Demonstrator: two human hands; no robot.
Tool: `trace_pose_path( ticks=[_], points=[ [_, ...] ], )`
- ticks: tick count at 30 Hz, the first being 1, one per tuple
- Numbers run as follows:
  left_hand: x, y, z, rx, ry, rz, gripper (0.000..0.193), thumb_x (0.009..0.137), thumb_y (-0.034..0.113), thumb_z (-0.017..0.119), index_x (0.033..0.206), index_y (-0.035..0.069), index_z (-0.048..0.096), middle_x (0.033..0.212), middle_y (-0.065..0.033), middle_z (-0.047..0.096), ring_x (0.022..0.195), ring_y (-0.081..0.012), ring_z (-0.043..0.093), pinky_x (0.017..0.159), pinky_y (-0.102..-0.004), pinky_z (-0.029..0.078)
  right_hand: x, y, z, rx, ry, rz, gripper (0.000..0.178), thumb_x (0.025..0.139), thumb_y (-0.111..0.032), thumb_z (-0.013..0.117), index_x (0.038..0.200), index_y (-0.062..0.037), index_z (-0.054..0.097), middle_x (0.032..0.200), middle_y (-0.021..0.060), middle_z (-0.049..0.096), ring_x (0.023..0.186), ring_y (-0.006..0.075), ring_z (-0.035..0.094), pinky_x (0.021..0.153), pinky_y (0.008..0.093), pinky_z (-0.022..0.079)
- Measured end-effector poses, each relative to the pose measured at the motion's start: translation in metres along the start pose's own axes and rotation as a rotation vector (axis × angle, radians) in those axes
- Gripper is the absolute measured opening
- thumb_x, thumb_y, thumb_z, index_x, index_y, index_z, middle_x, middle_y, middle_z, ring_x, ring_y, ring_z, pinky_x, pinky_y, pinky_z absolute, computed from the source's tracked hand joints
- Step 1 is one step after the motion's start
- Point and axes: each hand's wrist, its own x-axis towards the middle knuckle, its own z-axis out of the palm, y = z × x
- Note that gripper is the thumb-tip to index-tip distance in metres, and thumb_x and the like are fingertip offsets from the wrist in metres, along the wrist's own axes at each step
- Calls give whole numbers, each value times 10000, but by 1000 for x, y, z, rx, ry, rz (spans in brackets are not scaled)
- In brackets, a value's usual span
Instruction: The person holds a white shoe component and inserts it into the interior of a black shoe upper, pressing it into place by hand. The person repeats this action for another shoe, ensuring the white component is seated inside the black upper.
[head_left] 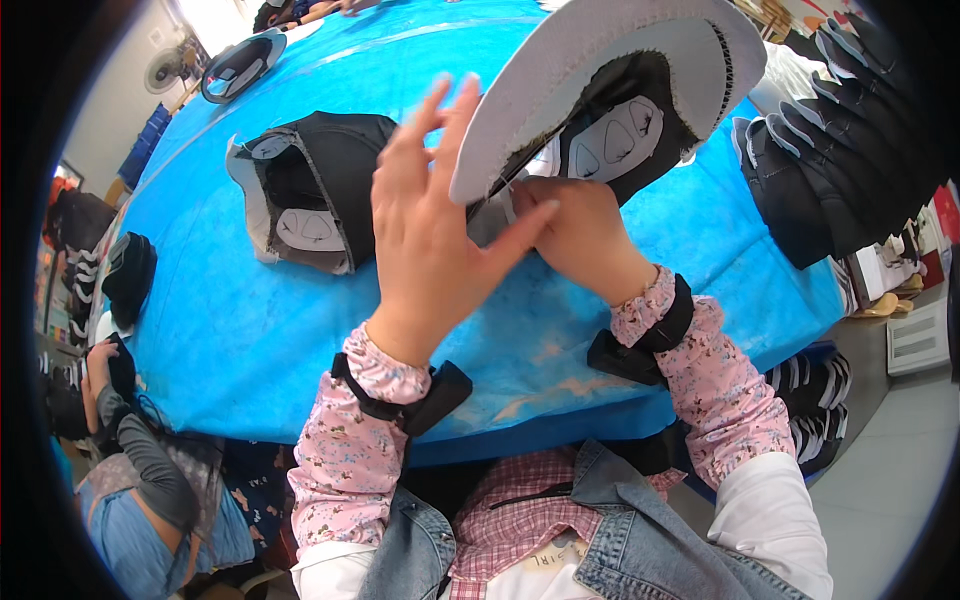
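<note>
My left hand [430, 200] is raised with its fingers stretched upward and its thumb reaching toward my other hand. Its fingers stand beside the edge of a black sewn cloth piece [640, 165] with a wide, curved pale grey rim; whether they touch is unclear. My right hand [582, 232] is closed on the lower side of that piece and holds it tilted above the table. Frayed stitching and printed pale patches show inside the opening. Left of my hands, a similar black cloth piece [345, 165] lies with its grey-lined opening facing left.
A blue sheet [220, 330] covers the table. Stacked black cloth pieces [835, 170] stand at the right, and a dark-rimmed oval piece [240, 65] lies far left. Another person's hand [100, 365] is at the left edge. A crate of black-and-white items [815, 400] sits below right.
</note>
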Motion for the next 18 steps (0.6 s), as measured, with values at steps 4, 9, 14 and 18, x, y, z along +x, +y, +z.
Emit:
trace_pose_path(
  ticks=[4,9,14,18],
  points=[
    [-2,25,-31,-269,144,318,248,763,87,621,998,39,558,1000,-103,506,687,-245,529,562,-308,465,3,-3,6,-88,-86,3,162,814,-186,525,742,-62,600,628,132,589,571,327,576,518,408,454],
    [-12,28,-16,-425,-427,-168,293,768,-62,459,1055,-29,503,963,-199,541,861,-371,551,746,-378,470,1,4,12,5,-2,-47,117,760,-145,560,683,-63,594,651,128,584,605,323,574,536,391,454],
    [-18,23,-1,-236,-554,-236,429,795,-5,469,1220,-43,426,1051,-231,536,965,-373,534,836,-394,437,4,7,8,-18,6,-81,134,770,-135,551,681,-45,594,617,136,566,586,321,570,520,391,454],
    [-21,9,0,-276,-576,-193,472,791,21,508,1246,-51,403,1121,-248,520,1011,-375,524,854,-391,436,5,2,3,-8,23,-114,161,788,-141,545,672,-36,586,611,137,560,583,318,570,516,387,454]
  ],
)
